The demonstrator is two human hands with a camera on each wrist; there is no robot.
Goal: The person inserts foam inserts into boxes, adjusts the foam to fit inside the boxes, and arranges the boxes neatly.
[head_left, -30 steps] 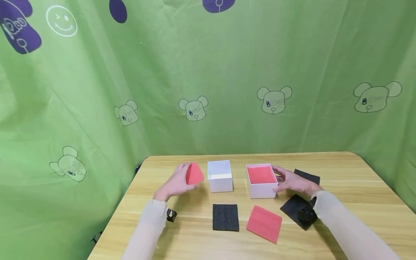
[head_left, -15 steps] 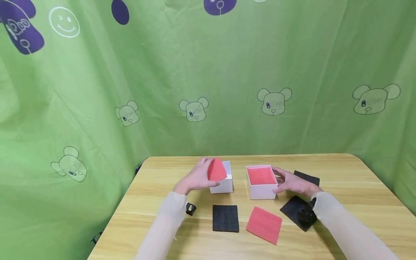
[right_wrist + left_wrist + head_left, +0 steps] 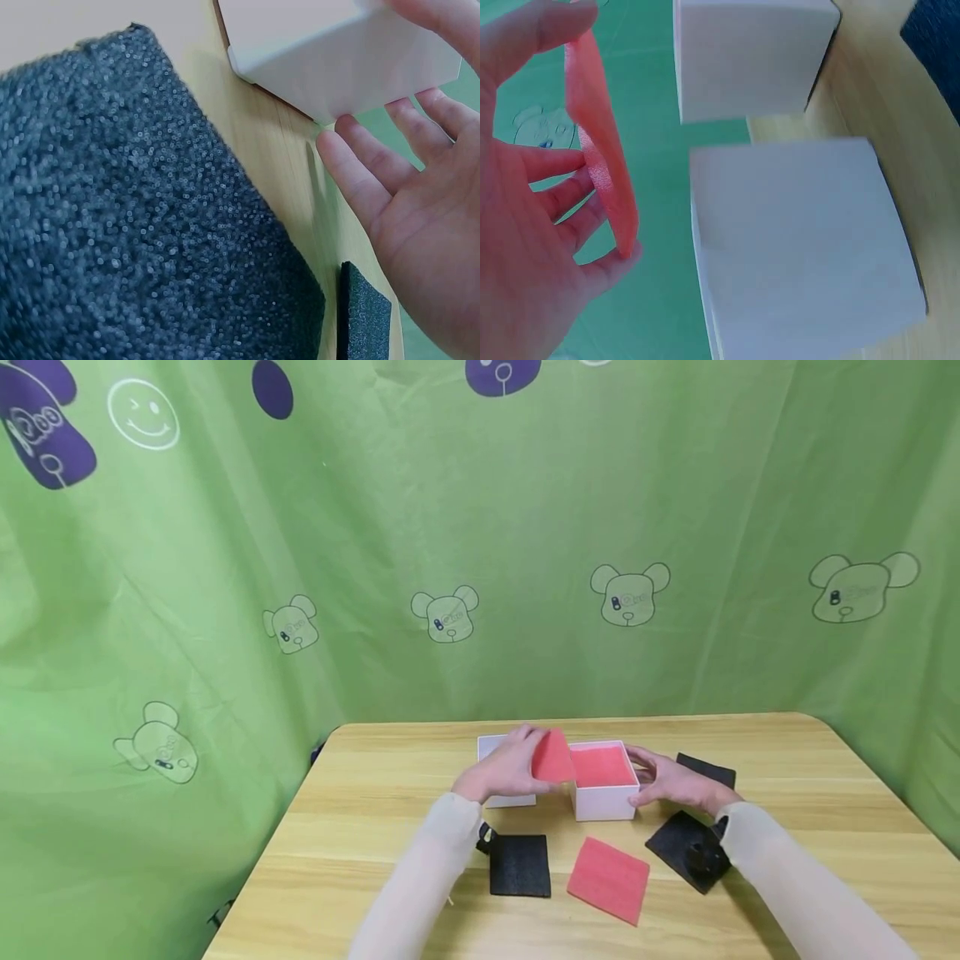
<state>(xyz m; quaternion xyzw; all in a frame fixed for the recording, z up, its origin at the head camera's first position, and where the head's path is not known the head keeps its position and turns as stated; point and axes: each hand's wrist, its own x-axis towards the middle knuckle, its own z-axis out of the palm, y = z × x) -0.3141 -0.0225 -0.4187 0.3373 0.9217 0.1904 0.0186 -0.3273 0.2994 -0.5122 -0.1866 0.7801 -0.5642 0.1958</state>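
Left hand (image 3: pixel 504 770) pinches red foam (image 3: pixel 553 757) at the left rim of the right box (image 3: pixel 604 800), already red-lined. Right hand (image 3: pixel 670 781), fingers relaxed, steadies that box. Step: inserting foam. Next: level it over the opening, lower flat.

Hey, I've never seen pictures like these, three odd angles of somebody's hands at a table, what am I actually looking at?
There is no machine here: a person wears three cameras. The wide picture comes from the head; the two close-ups come from the wrists. The left hand pinches a red foam square beside a white box that already has red foam inside. The right hand rests open against that box's far side. A second white box stands behind the left hand. On the wooden table lie another red foam sheet and three black foam pads.
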